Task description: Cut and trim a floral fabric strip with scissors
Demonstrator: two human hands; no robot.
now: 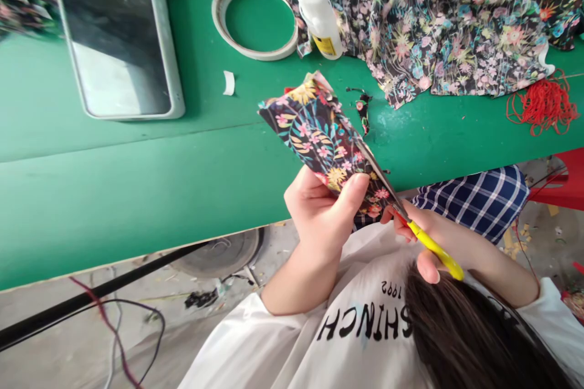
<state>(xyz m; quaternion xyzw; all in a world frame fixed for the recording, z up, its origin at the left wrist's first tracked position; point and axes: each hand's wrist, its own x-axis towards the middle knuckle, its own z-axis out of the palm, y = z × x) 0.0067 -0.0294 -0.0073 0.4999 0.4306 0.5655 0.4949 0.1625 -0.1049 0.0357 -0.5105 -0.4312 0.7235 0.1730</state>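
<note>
My left hand [326,203] pinches a folded piece of dark floral fabric [319,140] between thumb and fingers, in front of my chest near the table's edge. My right hand [424,243] grips yellow-handled scissors [435,249], partly hidden behind them. The metal blades lie along the right edge of the fabric, pointing up and left. A small dark floral scrap [362,112] lies on the table just beyond the blades.
On the green table [137,194] are a phone [118,42], a tape roll [219,18], a white glue bottle [322,18], a white paper scrap [229,82], spread floral cloth [474,36] and red threads [545,103]. A dark bar [91,298] and cables run below.
</note>
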